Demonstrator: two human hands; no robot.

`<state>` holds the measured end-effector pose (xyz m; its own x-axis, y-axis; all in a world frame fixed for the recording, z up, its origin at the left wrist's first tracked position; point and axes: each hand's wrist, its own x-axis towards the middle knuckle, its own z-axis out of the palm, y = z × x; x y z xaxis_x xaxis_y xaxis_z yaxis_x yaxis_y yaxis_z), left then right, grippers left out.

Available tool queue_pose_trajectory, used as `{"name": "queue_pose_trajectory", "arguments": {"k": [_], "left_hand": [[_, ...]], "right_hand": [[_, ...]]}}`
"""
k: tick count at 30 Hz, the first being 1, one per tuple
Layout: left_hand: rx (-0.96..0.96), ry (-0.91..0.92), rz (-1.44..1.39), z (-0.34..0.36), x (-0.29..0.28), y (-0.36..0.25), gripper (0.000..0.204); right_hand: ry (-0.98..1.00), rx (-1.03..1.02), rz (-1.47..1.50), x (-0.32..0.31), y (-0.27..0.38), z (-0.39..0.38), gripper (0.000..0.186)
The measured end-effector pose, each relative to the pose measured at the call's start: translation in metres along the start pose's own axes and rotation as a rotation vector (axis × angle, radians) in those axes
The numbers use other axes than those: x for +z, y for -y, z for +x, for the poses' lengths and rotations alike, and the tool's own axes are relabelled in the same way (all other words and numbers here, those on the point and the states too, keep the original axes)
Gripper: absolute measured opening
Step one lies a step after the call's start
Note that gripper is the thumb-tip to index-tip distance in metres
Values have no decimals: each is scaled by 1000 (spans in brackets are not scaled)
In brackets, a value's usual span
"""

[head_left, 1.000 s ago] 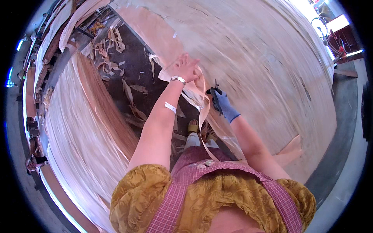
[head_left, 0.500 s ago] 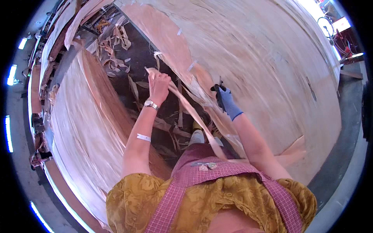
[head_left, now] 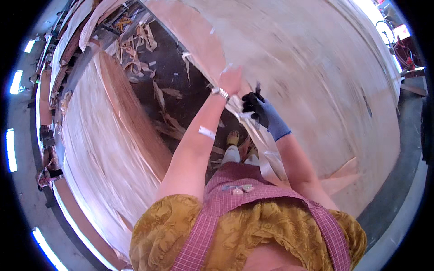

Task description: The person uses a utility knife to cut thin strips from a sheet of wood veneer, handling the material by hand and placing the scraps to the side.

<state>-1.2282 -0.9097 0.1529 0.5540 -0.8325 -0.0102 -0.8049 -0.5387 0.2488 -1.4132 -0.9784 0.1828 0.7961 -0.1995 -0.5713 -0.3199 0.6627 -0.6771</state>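
Observation:
My bare left hand (head_left: 231, 80), with a metal watch at the wrist, is over the near edge of the large pale wood veneer sheet (head_left: 307, 90). Its fingers are smeared by motion, so whether they grip anything is unclear. Just right of it, my right hand (head_left: 266, 113) wears a blue and black glove. Those fingers are closed round a small dark hand tool (head_left: 258, 87) that points away from me; its exact kind is hidden. Below both hands a loose, wrinkled veneer strip (head_left: 253, 128) runs along the sheet's edge towards my apron.
A second stack of veneer (head_left: 108, 131) stands to my left, its brown layered edge facing the gap. Torn veneer scraps (head_left: 135, 49) litter the dark floor (head_left: 178, 67) between the stacks. My feet (head_left: 233, 140) stand in that gap. A bicycle (head_left: 385, 32) is far right.
My left hand has moved right, from over the gap to the sheet's edge beside my right hand. The long veneer strip it held has left its grasp. My right hand has shifted slightly.

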Motion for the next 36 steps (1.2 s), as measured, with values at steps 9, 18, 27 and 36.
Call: {"name": "queue_pose_trajectory", "arguments": {"k": [9,18,27,36], "left_hand": [[-111,489,-173,41,-22,5,53],[-70,489,-172,37,-23,6,54],[-11,245,-210,39,2,22,30],[-9,341,-211,50,15,24,29]], "right_hand": [[421,-166,-135,54,-22,-24,38],[546,-209,-234,63,-5,-49,36],[450,-175,-398,55,-13,-54,27],[339,97,-362,29,-29,-77,24]]}}
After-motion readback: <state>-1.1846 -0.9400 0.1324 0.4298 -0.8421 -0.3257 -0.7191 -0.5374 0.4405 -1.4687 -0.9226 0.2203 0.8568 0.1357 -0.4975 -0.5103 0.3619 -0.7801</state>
